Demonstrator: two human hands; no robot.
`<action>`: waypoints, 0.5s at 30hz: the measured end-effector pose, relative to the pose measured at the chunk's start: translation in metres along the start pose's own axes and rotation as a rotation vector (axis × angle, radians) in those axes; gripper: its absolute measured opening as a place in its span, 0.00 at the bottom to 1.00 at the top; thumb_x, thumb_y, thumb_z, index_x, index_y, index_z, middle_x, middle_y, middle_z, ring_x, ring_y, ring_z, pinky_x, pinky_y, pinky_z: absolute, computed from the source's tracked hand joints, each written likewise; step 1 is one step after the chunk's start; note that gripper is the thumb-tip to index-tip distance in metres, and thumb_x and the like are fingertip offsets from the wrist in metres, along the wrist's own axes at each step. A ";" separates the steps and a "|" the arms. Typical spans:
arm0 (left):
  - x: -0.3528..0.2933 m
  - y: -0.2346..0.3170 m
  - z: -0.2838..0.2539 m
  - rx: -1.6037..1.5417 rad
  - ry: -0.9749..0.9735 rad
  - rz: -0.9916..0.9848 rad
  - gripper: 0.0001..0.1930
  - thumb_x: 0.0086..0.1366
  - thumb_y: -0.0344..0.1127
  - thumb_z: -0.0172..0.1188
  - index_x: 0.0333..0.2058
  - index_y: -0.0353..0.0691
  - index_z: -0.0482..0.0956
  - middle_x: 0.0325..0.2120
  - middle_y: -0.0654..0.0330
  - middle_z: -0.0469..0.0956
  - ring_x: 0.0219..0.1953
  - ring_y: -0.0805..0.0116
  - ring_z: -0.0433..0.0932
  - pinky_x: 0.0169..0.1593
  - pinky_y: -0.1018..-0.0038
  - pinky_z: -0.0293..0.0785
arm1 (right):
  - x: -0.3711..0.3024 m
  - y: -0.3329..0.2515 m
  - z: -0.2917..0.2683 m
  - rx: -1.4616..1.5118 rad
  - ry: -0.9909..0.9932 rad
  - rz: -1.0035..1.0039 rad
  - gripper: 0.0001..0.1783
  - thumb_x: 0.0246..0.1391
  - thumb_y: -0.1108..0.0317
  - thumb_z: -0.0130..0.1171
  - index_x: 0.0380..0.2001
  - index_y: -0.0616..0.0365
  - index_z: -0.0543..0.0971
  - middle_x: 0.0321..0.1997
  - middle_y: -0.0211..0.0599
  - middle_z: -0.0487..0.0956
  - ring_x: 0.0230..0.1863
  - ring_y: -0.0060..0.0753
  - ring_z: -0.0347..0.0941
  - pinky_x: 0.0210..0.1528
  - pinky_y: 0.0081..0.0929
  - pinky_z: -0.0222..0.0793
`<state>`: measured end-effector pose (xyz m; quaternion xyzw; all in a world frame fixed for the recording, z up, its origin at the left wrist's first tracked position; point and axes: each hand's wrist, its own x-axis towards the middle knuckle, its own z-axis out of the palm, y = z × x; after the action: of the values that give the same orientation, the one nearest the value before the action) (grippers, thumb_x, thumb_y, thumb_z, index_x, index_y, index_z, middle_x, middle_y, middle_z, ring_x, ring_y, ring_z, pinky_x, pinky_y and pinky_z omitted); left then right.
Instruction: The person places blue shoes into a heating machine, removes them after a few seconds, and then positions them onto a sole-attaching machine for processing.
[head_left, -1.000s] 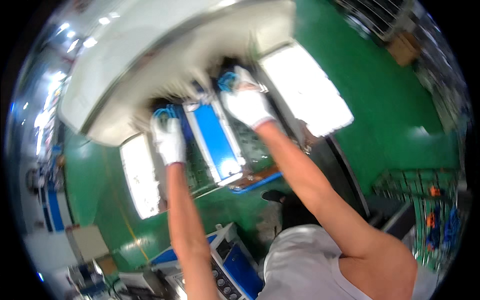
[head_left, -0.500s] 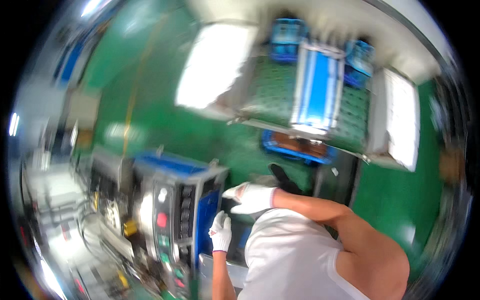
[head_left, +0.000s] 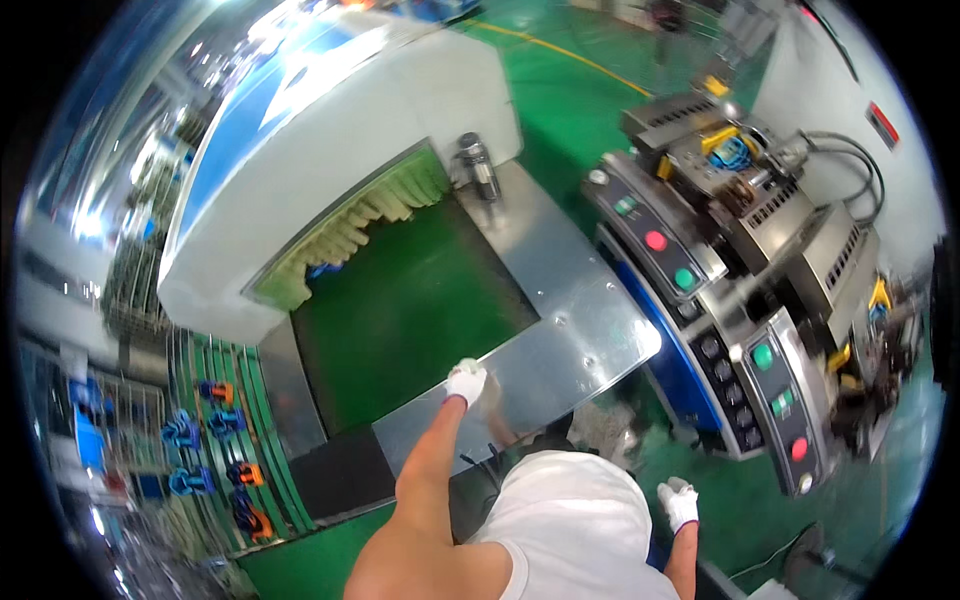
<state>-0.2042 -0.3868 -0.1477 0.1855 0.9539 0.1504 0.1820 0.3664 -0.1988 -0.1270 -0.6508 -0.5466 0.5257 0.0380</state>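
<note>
My left hand, in a white glove, is over the inner edge of a metal tabletop. I cannot tell whether it touches the metal. Its fingers look loosely extended, and no object shows in them. Down at my right side hangs my right hand, also gloved, with loosely bent fingers and nothing visible in it. Near it stands a machine with a grey control panel carrying red and green buttons. Ahead of me, the metal top frames a green conveyor belt that runs under a white hood.
A fringed curtain hangs across the hood's opening. On the frame's right arm stands a dark metal cylinder. At left, a rack of green rails bears several blue and orange parts. A second button panel is farther off at right.
My view has swung round: the machine with buttons, earlier at my left, is now at my right. My left hand has moved over the metal tabletop, and my hands are farther apart.
</note>
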 end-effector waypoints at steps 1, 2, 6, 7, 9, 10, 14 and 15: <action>-0.005 -0.007 0.008 -0.020 0.004 -0.031 0.19 0.62 0.47 0.62 0.47 0.43 0.83 0.37 0.49 0.87 0.41 0.49 0.86 0.49 0.57 0.81 | 0.002 -0.021 0.004 0.026 -0.018 0.100 0.32 0.56 0.65 0.69 0.61 0.66 0.74 0.49 0.47 0.83 0.41 0.39 0.82 0.43 0.37 0.80; -0.005 -0.021 0.011 -0.051 0.006 -0.074 0.19 0.62 0.47 0.62 0.47 0.43 0.83 0.37 0.49 0.87 0.41 0.49 0.86 0.49 0.57 0.81 | 0.013 -0.039 0.009 -0.007 -0.060 0.127 0.31 0.56 0.67 0.69 0.62 0.66 0.73 0.46 0.44 0.83 0.38 0.36 0.81 0.38 0.36 0.80; 0.036 -0.040 0.010 -0.786 -0.170 -0.345 0.12 0.66 0.36 0.63 0.47 0.42 0.82 0.30 0.57 0.85 0.27 0.67 0.84 0.32 0.66 0.81 | 0.051 -0.101 0.037 -0.020 -0.120 0.082 0.32 0.56 0.71 0.68 0.63 0.66 0.71 0.40 0.39 0.81 0.33 0.30 0.79 0.31 0.32 0.79; 0.056 -0.038 0.002 -0.689 -0.153 -0.312 0.13 0.66 0.37 0.64 0.48 0.42 0.82 0.32 0.56 0.86 0.30 0.64 0.85 0.36 0.65 0.82 | 0.053 -0.130 0.045 -0.033 -0.144 0.083 0.32 0.56 0.71 0.68 0.63 0.66 0.71 0.40 0.39 0.81 0.34 0.30 0.79 0.33 0.33 0.80; 0.097 -0.057 -0.005 -0.506 0.154 -0.053 0.16 0.66 0.39 0.63 0.50 0.43 0.82 0.38 0.53 0.87 0.41 0.55 0.86 0.47 0.60 0.82 | 0.060 -0.182 0.055 -0.162 -0.207 0.106 0.33 0.54 0.70 0.69 0.62 0.68 0.72 0.49 0.44 0.82 0.42 0.35 0.82 0.41 0.35 0.83; 0.123 -0.058 -0.015 -0.310 0.128 -0.144 0.17 0.66 0.39 0.61 0.52 0.45 0.82 0.43 0.49 0.85 0.51 0.48 0.82 0.57 0.57 0.77 | 0.064 -0.201 0.056 -0.226 -0.221 0.077 0.33 0.54 0.69 0.69 0.62 0.69 0.72 0.51 0.45 0.82 0.44 0.36 0.82 0.43 0.35 0.83; 0.223 -0.115 -0.082 -0.304 0.452 -0.128 0.22 0.65 0.31 0.58 0.58 0.46 0.75 0.57 0.49 0.77 0.56 0.46 0.78 0.61 0.55 0.75 | 0.075 -0.263 0.069 -0.386 -0.241 0.044 0.36 0.53 0.61 0.69 0.62 0.69 0.72 0.54 0.46 0.83 0.49 0.35 0.82 0.49 0.32 0.80; 0.247 -0.133 -0.103 -0.264 0.610 -0.086 0.23 0.63 0.28 0.57 0.59 0.43 0.74 0.55 0.47 0.77 0.56 0.44 0.78 0.61 0.54 0.74 | 0.075 -0.274 0.073 -0.438 -0.244 0.027 0.36 0.53 0.58 0.69 0.61 0.67 0.73 0.56 0.46 0.82 0.52 0.35 0.82 0.52 0.32 0.79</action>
<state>-0.4997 -0.4262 -0.1751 0.0665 0.9436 0.3134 -0.0833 0.1187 -0.0715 -0.0363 -0.5825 -0.6392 0.4699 -0.1769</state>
